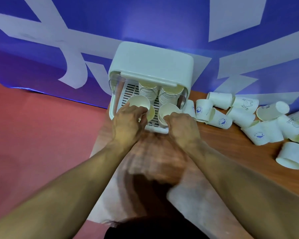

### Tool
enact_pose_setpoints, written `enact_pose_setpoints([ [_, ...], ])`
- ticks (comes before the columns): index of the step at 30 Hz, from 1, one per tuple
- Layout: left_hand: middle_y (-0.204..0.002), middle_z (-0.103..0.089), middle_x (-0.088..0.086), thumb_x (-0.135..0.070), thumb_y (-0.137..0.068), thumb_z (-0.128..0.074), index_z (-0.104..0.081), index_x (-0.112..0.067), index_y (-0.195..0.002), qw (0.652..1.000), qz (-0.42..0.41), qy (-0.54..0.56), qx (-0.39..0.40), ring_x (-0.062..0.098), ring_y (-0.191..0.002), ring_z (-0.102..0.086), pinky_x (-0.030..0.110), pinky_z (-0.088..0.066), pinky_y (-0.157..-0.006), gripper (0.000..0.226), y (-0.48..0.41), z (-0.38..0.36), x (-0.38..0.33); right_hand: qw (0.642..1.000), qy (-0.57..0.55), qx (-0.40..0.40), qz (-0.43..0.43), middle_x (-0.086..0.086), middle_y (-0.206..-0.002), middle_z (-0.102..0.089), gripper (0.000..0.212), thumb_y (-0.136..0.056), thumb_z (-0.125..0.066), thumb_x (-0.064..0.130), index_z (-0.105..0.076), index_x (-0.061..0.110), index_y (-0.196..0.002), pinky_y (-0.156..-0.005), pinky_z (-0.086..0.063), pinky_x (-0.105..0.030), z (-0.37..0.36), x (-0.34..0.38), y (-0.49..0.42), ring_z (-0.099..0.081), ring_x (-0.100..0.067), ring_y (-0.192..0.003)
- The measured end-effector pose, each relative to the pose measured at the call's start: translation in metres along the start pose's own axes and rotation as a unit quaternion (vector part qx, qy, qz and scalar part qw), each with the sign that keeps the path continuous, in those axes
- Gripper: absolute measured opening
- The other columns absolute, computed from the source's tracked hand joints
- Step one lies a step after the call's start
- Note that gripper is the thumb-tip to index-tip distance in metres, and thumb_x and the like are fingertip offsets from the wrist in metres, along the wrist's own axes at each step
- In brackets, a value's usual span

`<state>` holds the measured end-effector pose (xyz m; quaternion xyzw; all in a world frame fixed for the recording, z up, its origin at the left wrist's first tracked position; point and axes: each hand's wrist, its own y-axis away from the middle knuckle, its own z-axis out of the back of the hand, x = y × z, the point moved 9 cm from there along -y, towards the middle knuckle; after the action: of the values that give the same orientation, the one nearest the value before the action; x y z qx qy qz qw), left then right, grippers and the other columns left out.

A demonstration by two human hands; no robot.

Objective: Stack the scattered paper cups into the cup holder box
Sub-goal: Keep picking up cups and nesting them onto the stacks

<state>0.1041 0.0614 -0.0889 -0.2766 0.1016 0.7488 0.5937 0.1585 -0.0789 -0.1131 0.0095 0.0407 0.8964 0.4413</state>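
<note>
Centrally, both hands held paper cups inside the open cup holder box (152,64).
The left hand (126,123) had its fingers curled round one cup (138,101) at the box's 7 o'clock. The right hand (181,128) gripped a second cup (169,109) at 5 o'clock. Scattered cups (245,116) lay on the table (231,149) at 3 o'clock.

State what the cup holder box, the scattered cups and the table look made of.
Cup holder box: likely plastic, smooth pale moulded shell, clear side panels.
Scattered cups: paper, matte white, printed logos.
Table: wood or wood-look laminate, brown grain.
</note>
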Motion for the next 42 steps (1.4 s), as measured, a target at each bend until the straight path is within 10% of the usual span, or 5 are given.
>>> enact_pose_setpoints([
  [11,-0.076,-0.072,0.008,-0.022,-0.087,-0.059,-0.077,-0.014,-0.096,0.999,-0.025,-0.031,0.036,0.033,-0.076,-0.067,0.046,-0.042,-0.105,0.021,-0.005,-0.026,0.004,0.996,-0.067,0.053,-0.018,-0.005,-0.099,-0.064,0.032,-0.085,-0.052,0.012,-0.065,0.020,-0.114,-0.061,-0.034,-0.030,-0.037,-0.003,-0.003,-0.059,-0.032,-0.094],
  [18,-0.070,-0.064,0.007,-0.013,-0.081,-0.064,-0.072,-0.021,-0.092,0.977,-0.057,-0.130,0.159,0.037,-0.082,-0.062,0.031,-0.042,-0.055,0.016,-0.004,-0.061,-0.002,0.997,-0.071,0.026,-0.021,-0.005,-0.091,-0.065,0.029,-0.084,-0.054,0.011,-0.068,0.019,-0.108,-0.055,-0.030,-0.029,-0.034,-0.003,-0.002,-0.060,-0.031,-0.087],
  [27,-0.080,-0.067,0.006,-0.023,-0.086,-0.060,-0.067,-0.023,-0.094,0.966,-0.025,-0.127,0.226,0.032,-0.088,-0.059,0.031,-0.040,-0.063,0.010,-0.003,-0.086,0.011,0.995,-0.087,0.024,-0.033,-0.005,-0.089,-0.065,0.028,-0.087,-0.053,0.009,-0.069,0.018,-0.107,-0.055,-0.033,-0.029,-0.035,-0.005,-0.002,-0.061,-0.031,-0.084],
  [33,-0.102,-0.070,0.013,-0.028,-0.089,-0.065,-0.072,-0.016,-0.109,0.983,-0.061,-0.106,0.140,0.035,-0.102,-0.061,0.045,-0.035,-0.106,0.025,-0.005,-0.068,0.001,0.990,-0.131,-0.011,-0.047,-0.006,-0.106,-0.063,0.026,-0.095,-0.052,0.024,-0.061,0.013,-0.116,-0.068,-0.043,-0.035,-0.012,-0.010,0.010,-0.060,-0.031,-0.095],
  [42,-0.106,-0.070,0.001,-0.036,-0.088,-0.059,-0.071,-0.022,-0.111,0.976,-0.159,-0.043,0.139,0.027,-0.096,-0.062,0.038,-0.045,-0.087,0.030,0.016,-0.060,-0.113,0.966,-0.164,-0.086,-0.180,0.000,-0.110,-0.062,0.031,-0.093,-0.052,0.034,-0.059,0.021,-0.121,-0.069,-0.048,-0.034,0.040,-0.086,0.111,-0.061,-0.024,-0.094],
])
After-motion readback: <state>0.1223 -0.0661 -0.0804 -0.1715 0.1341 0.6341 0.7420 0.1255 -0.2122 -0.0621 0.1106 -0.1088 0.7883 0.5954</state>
